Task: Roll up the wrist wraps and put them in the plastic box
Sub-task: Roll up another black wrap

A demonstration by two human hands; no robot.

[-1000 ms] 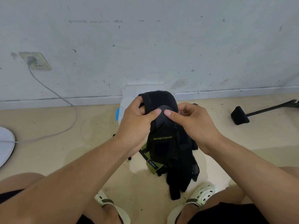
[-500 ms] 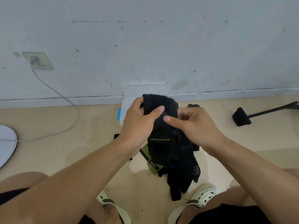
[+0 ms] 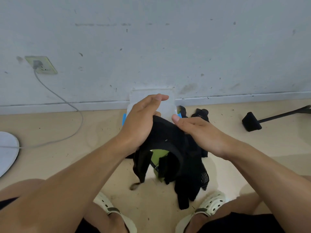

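A black wrist wrap (image 3: 168, 137) sits between my two hands, low over the floor, with loose ends hanging down. My left hand (image 3: 141, 121) presses its left side, fingers stretched out straight. My right hand (image 3: 200, 132) lies flat on its right side, thumb pointing forward. Below them a pile of more wraps rests on the floor, one with a green panel (image 3: 158, 156) and one with white stripes (image 3: 204, 179). The translucent plastic box (image 3: 166, 105) with blue clasps stands open against the wall just behind my hands. Another black wrap (image 3: 201, 113) lies right of the box.
A wall socket (image 3: 41, 64) with a grey cable is at the left, above a white round base (image 3: 6, 153). A black stand foot (image 3: 251, 121) lies on the floor at the right. My feet in cream clogs (image 3: 212, 204) flank the pile.
Both hands came down and forward with the wrap. Their fingertip pinch on it has given way to flat, straight fingers pressing it from both sides.
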